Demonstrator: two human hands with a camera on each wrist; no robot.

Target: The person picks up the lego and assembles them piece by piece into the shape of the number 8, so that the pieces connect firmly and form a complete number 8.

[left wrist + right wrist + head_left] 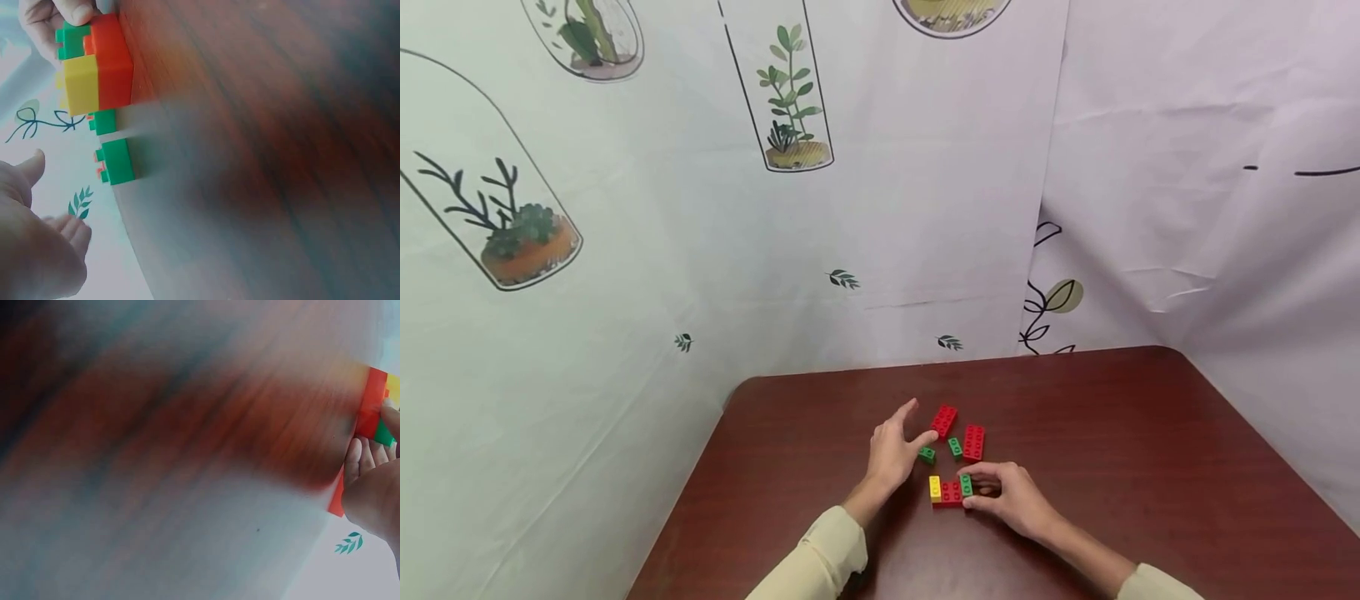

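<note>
On the table a red toy building brick (951,494) carries a yellow brick (935,490) at its left end and a green brick (966,485) at its right end. My right hand (1017,498) pinches the green brick between thumb and fingers. My left hand (891,454) is held over the table with fingers extended and thumb apart. Nearest to its thumb lies a loose green brick (928,455). In the left wrist view, the yellow brick (82,86) sits flush beside the green one on top of the red brick (115,62).
Behind the joined bricks lie another small green brick (955,448) and two larger red bricks, one at the back (944,419) and one to the right (973,443). A white cloth (925,250) with plant drawings hangs behind the brown table (1120,450).
</note>
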